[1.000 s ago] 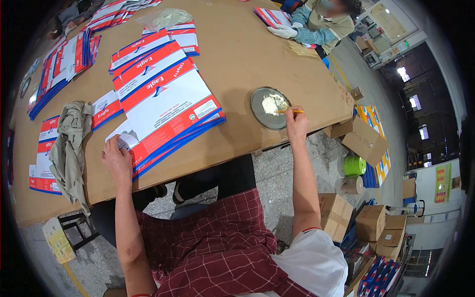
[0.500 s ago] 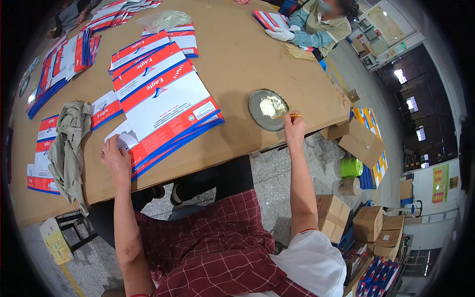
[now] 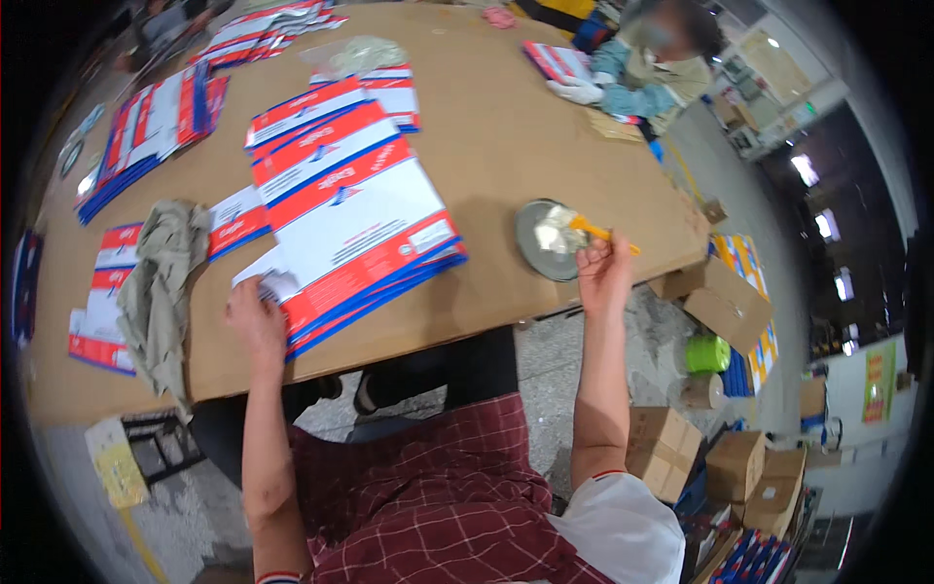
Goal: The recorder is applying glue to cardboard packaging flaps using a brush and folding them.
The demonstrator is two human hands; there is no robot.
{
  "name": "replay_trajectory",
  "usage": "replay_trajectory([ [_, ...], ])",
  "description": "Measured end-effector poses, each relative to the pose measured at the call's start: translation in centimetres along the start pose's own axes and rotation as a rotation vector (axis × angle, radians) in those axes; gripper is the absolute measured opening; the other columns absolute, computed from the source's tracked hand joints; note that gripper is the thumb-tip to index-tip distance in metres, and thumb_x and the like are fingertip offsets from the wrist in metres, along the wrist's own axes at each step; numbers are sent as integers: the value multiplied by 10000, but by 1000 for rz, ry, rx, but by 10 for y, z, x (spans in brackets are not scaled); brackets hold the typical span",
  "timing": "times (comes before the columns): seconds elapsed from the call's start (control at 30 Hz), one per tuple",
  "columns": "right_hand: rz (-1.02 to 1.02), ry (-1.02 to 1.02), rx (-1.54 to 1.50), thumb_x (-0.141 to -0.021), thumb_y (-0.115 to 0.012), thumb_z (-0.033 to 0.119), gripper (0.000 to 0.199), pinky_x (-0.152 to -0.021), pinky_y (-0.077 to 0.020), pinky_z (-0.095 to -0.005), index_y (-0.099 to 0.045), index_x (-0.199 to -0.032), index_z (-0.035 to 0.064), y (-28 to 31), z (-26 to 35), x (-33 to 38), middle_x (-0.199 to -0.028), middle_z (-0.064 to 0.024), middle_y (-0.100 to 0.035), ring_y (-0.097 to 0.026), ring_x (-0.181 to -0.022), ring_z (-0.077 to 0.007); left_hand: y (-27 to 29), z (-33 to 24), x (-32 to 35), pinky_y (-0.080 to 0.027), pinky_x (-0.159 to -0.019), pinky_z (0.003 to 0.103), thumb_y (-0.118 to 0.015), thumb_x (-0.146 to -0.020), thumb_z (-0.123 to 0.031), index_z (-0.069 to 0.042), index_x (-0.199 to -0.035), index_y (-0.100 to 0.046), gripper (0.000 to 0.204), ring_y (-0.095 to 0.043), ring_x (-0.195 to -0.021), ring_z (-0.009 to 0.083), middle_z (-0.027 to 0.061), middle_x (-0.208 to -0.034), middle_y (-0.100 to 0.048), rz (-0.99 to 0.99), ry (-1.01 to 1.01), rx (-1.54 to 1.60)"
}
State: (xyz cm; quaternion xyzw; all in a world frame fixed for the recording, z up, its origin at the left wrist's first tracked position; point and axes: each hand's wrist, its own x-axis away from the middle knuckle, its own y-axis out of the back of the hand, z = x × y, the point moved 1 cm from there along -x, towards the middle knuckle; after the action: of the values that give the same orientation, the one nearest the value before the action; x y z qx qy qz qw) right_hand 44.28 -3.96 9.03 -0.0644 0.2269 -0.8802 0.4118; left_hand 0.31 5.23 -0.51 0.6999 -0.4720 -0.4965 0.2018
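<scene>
1. My left hand lies flat, fingers open, on the near corner of the stack of red, white and blue envelopes.
2. My right hand is closed around an orange-handled brush, its bristles in the round metal dish near the table edge.
3. A grey rag lies left of the stack.
4. Brown cardboard boxes sit on the floor to my right.

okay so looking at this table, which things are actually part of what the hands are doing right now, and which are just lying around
In use:
- left hand pressing on the stack of red, white and blue envelopes
- right hand holding the orange-handled brush over the round metal dish

Lying about:
- grey rag
- far envelope piles
- cardboard boxes on the floor
</scene>
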Motion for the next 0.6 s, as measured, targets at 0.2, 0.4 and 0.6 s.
replay_trajectory([
  [0.2, 361, -603, -579, -918, -464, 240, 158, -534, -444, -236, -542, -889, 104, -121, -62, 36, -714, -22, -594, -513, -581, -64, 5, -8, 2, -336, -792, 391, -590, -600, 71, -90, -808, -516, 273, -503, -822, 260, 76, -805, -518, -96, -14, 190],
  [0.4, 496, -709, -357, -896, -483, 140, 132, -590, -412, -234, -469, -784, 71, -197, -128, 71, -648, -48, -513, -461, -570, -92, 8, -9, 0, -345, -769, 367, -561, -551, 102, -77, -698, -493, 242, -500, -785, 262, 65, -724, -510, -74, 34, 296],
  [0.6, 639, -413, 56, -859, -483, 95, 111, -534, -398, -233, -462, -763, 45, -203, -166, 73, -594, -29, -484, -437, -537, -70, 10, -8, 3, -339, -768, 348, -558, -520, 119, -66, -656, -474, 244, -498, -772, 246, 54, -734, -530, -86, 28, 298],
])
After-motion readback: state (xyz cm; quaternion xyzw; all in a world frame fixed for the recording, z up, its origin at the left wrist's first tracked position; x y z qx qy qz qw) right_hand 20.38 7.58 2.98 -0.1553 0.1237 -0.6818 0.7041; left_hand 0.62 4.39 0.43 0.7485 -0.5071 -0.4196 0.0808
